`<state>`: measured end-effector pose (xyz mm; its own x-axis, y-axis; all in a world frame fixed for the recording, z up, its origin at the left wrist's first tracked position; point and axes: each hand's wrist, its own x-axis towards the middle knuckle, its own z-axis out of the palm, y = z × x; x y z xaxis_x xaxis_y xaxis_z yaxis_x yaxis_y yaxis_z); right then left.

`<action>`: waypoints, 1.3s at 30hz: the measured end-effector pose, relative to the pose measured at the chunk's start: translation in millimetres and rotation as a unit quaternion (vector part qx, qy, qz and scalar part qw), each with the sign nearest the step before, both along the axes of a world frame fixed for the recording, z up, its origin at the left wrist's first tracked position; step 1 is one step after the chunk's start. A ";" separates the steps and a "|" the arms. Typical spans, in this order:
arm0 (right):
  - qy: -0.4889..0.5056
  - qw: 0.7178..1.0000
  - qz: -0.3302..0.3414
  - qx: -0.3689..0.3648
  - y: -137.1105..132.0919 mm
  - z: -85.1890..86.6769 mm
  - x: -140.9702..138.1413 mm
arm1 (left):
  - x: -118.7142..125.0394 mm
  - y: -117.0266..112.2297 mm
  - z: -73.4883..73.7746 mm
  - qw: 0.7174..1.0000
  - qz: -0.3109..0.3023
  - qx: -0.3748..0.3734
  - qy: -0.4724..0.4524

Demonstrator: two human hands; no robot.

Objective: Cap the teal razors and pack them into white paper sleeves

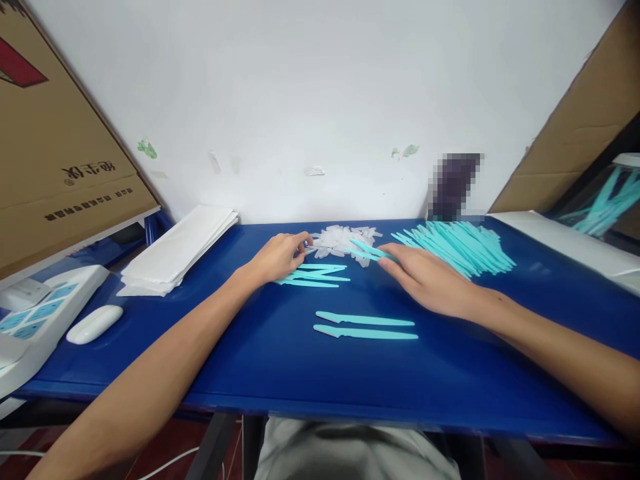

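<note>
My right hand [430, 277] is closed on two turquoise eyebrow razors [367, 251], held between thumb and fingers with their tips pointing left over a pile of translucent plastic caps [340, 241]. At the left edge of that pile, my left hand [283, 257] pinches what looks like one cap [309, 248], partly hidden by the fingers. Several turquoise razors [320, 275] lie loosely just below and right of the left hand. Nearer the front, two more razors [370, 332] rest side by side. Behind my right hand spreads a large heap of razors [457, 247].
The blue table [260, 373] meets a white wall. White paper sleeves [180, 250] lie stacked at the left, near a white oval case [95, 324] and a white device [50, 313]. Cardboard [65, 133] stands at left; a clear container [610, 200] with turquoise razors is at right.
</note>
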<state>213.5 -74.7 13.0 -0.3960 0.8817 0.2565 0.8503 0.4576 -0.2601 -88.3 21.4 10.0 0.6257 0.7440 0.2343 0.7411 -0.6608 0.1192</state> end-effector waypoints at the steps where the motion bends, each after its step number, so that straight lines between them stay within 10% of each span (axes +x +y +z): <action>1: -0.003 1.000 -0.014 -0.017 0.2 1.4 -0.6 | -0.5 -0.2 0.8 1.000 -0.005 0.001 -0.009; 39: -0.032 0.999 -0.012 0.027 3.4 -1.5 3.5 | -28.4 15.4 0.2 0.998 0.023 -0.038 0.053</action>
<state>217.0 -71.3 11.4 -0.3920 0.8765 0.2794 0.8753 0.4489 -0.1800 -116.7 36.7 10.2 0.6081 0.7861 0.1109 0.7820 -0.6172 0.0865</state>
